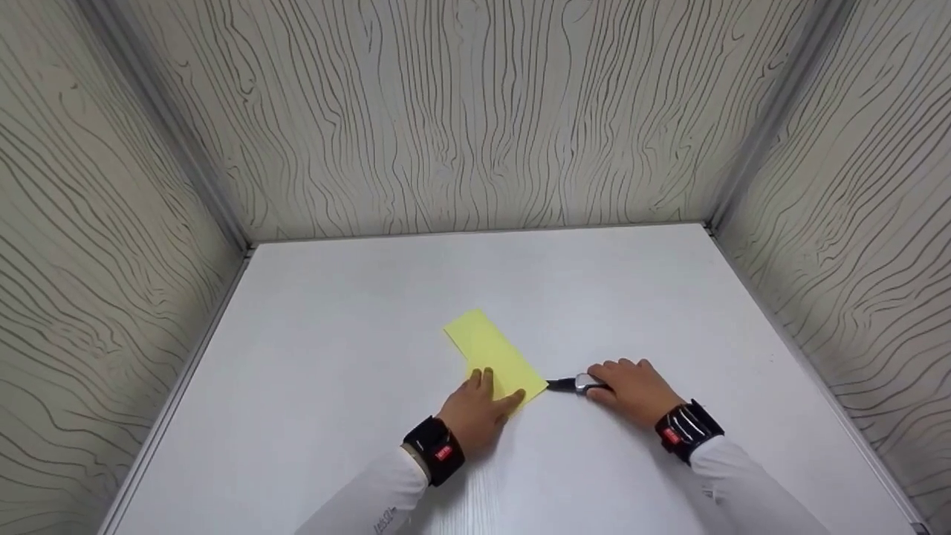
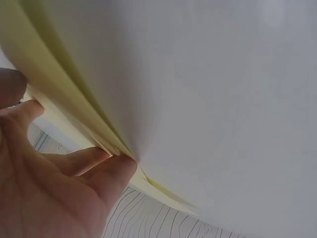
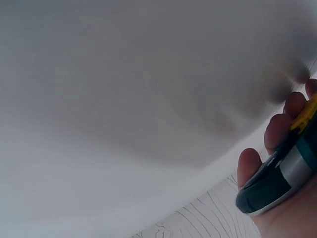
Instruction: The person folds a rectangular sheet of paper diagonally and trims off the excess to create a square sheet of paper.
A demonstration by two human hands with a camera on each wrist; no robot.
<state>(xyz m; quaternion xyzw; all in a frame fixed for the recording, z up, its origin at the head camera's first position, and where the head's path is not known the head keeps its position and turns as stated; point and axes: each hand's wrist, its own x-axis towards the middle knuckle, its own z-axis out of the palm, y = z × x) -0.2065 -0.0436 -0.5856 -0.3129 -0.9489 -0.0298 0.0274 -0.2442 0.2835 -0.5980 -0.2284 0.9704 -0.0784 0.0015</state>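
A folded sheet of yellow paper lies slanted on the white table. My left hand rests on its near part with fingers spread, pressing it down; in the left wrist view the fingers lie along the layered yellow edge. On the right, my right hand grips what looks like a utility knife, its narrow black front end right at the paper's right corner. The right wrist view shows the dark handle with a grey band and a yellow part, fingers curled round it.
The white tabletop spreads out round the paper. Wood-grain patterned panels stand behind it and on both sides, joined by grey corner posts. Both wrists wear black straps.
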